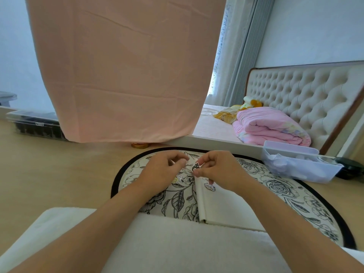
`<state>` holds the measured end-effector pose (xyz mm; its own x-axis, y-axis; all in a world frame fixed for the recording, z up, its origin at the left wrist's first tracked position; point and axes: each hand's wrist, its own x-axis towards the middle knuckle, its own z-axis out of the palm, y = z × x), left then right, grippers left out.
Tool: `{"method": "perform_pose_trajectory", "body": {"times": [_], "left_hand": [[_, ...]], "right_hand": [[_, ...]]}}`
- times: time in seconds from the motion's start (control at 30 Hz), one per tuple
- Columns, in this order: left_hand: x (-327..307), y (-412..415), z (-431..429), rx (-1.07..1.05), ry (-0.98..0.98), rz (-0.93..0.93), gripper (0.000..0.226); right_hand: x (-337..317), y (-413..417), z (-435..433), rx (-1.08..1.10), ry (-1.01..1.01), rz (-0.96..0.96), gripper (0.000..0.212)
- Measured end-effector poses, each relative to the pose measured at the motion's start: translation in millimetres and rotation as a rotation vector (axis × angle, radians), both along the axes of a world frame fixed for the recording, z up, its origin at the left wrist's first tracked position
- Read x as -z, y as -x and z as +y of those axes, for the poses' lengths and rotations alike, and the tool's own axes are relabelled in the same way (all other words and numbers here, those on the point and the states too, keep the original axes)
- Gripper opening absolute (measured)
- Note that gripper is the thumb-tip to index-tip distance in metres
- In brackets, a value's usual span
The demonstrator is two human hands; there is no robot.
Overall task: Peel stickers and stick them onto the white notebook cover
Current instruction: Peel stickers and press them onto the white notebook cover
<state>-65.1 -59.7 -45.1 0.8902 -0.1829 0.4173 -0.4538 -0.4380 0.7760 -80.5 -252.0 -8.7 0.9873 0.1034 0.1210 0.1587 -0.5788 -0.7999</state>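
The white notebook [222,205] lies on a round floral mat [285,186] in front of me, with one small sticker [209,187] on its cover near the top. My right hand [218,170] pinches a small black-and-white sticker [196,167] just above the notebook's top left corner. My left hand [163,172] is right beside it with curled fingers, thumb and forefinger pinched together close to the sticker; what they pinch is too small to tell. Loose stickers [178,179] lie on the mat under my left hand.
A clear plastic box [299,166] with small items stands at the right edge of the mat. A pink cloth [126,75] hangs behind, a gold lid [139,145] under it. A dark tray [35,125] sits far left. A bed with a pink quilt [271,127] is beyond.
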Motion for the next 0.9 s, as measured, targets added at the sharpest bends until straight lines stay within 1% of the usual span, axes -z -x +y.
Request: {"method": "perform_pose_trajectory", "body": {"times": [0.07, 0.23, 0.3, 0.37, 0.47, 0.7, 0.9], "left_hand": [[-3, 7, -10, 0.085, 0.052, 0.071, 0.009], [-6, 18, -30, 0.148, 0.026, 0.125, 0.006], [-6, 18, -36, 0.137, 0.040, 0.137, 0.005], [-7, 18, -42, 0.102, 0.073, 0.142, 0.005], [-7, 18, -47, 0.056, 0.095, 0.143, 0.007], [-22, 16, -63, 0.052, -0.049, 0.073, 0.011], [-32, 6, -83, 0.075, 0.004, 0.188, 0.007]], "right_hand": [[-1, 6, -8, -0.002, -0.006, -0.004, 0.021], [1, 19, -25, -0.010, -0.028, 0.002, 0.022], [1, 23, -31, -0.031, -0.048, 0.009, 0.020], [-1, 26, -37, -0.060, -0.089, 0.000, 0.013], [-3, 24, -46, -0.059, -0.134, -0.011, 0.009], [-6, 17, -57, -0.034, -0.154, -0.042, 0.005], [-4, 15, -71, 0.059, -0.196, -0.075, 0.004]]}}
